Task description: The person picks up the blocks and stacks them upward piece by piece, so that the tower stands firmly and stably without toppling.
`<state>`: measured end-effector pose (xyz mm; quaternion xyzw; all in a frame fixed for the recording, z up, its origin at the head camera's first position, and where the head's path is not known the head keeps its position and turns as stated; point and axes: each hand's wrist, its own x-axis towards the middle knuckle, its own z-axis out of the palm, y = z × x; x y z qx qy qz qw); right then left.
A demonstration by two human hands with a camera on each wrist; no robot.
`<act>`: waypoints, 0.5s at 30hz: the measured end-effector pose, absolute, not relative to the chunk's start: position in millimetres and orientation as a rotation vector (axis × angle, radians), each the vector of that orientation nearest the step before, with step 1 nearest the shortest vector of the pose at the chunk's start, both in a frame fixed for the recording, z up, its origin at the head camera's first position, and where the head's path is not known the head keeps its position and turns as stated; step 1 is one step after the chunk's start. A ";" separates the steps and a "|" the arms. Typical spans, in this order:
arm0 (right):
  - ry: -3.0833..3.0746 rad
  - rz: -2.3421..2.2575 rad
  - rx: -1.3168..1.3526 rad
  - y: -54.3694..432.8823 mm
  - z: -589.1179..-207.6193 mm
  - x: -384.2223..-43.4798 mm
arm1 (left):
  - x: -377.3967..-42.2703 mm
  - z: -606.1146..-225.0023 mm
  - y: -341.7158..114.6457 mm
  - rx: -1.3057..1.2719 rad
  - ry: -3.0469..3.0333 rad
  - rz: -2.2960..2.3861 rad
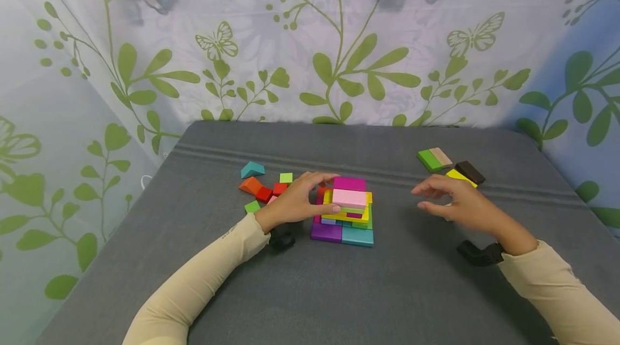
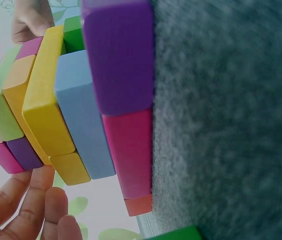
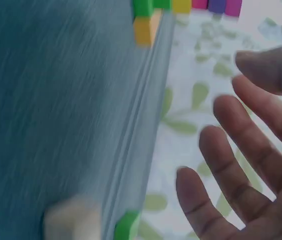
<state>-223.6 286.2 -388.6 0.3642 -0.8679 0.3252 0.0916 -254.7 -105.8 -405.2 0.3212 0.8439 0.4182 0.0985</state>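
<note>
A stepped stack of coloured wooden blocks [image 1: 357,236] stands mid-table, with a pink block [image 1: 350,198] and a magenta block [image 1: 351,183] on top. At its left side is my left hand [image 1: 302,197], thumb tip by the pink block's front corner and forefinger by the magenta block. In the left wrist view its loosely bent fingers [image 2: 28,210] come right up to the stack's upper layers. My right hand [image 1: 460,199] hovers apart from the stack on the right, fingers spread and relaxed, with nothing in it. The right wrist view shows these fingers [image 3: 245,185] separated.
Left of the stack lie loose blocks: a teal notched one [image 1: 252,169], an orange one [image 1: 251,185], red ones [image 1: 263,194] and light green ones [image 1: 286,177]. Beyond my right hand are green [image 1: 428,160], beige [image 1: 441,156], dark brown [image 1: 470,171] and yellow [image 1: 460,175] blocks. A patterned curtain [image 1: 271,65] hangs behind the grey table [image 1: 310,302].
</note>
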 end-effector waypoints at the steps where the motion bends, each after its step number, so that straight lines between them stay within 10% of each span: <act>1: -2.607 0.946 1.072 293.4 -389.6 -224.3 | -254.7 -405.4 -105.7 0.953 2.498 1.238; 15: -2.893 0.882 0.910 364.0 -401.8 -231.4 | -252.5 -404.8 -105.9 0.934 2.507 1.236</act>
